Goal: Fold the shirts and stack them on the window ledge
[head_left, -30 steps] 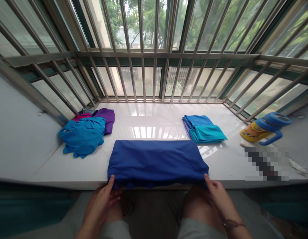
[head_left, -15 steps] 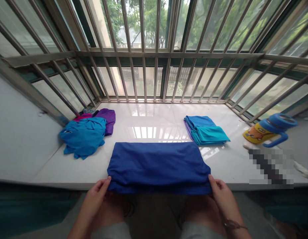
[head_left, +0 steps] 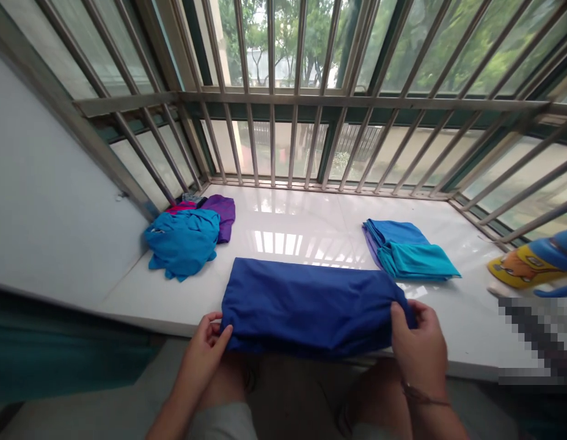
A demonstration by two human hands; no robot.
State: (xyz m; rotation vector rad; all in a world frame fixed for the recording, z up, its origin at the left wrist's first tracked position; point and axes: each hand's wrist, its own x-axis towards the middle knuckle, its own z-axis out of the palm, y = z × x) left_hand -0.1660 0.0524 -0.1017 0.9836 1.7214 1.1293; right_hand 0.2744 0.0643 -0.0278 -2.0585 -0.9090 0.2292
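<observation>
A folded dark blue garment [head_left: 306, 308] lies lengthwise along the front of the white ledge, its near edge hanging slightly over. At its left end, my left hand [head_left: 210, 336] pinches the front corner between thumb and fingers. The right end is gripped by my right hand [head_left: 418, 330], thumb on top and fingers wrapped around the side, and the cloth puckers there. Just behind that end rests a stack of folded cloths, with a turquoise one [head_left: 421, 261] on a blue one [head_left: 396, 231] and some lilac at the left edge.
A crumpled bright blue cloth [head_left: 182, 241] lies at the left, with purple cloth [head_left: 222, 214] and pink cloth behind it. A yellow and blue bottle [head_left: 526, 263] stands at the right beside a blurred-out patch. Metal bars [head_left: 292, 140] line the window behind the ledge [head_left: 292, 214].
My right hand has moved up the garment's right end and grips it more deeply. The garment now slants slightly in view, and the whole scene has shifted right as the camera turned.
</observation>
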